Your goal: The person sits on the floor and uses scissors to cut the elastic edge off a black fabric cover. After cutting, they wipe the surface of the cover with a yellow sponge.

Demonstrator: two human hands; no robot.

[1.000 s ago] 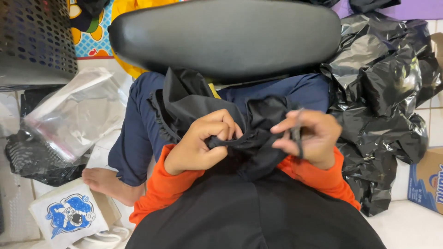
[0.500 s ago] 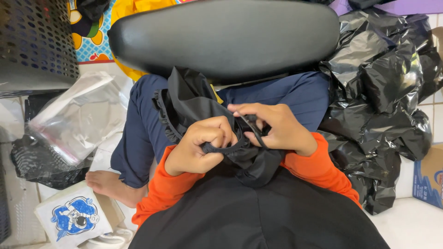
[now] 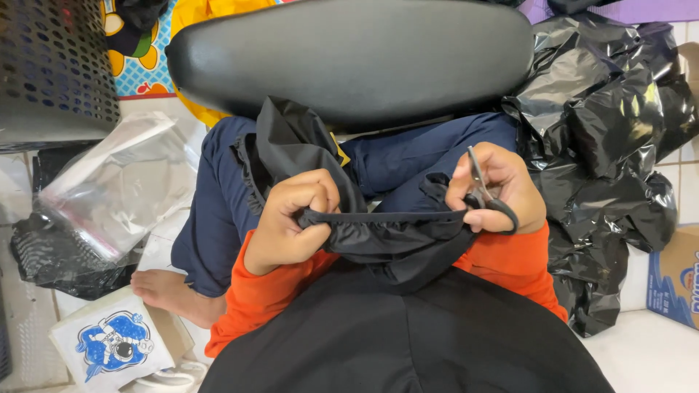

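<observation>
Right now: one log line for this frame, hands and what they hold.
left hand: pinches black fabric | right hand: holds small scissors plus fabric edge | fabric: stretched taut between hands, over lap

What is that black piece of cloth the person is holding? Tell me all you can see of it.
The black cloth looks thin and slightly shiny, like a light synthetic fabric, with a gathered edge. One narrow band of it is pulled taut between the left hand, which pinches it in a fist, and the right hand, which also holds small scissors. The rest sags below the band, and a further fold rises behind the left hand and lies on the blue-trousered lap.
</observation>
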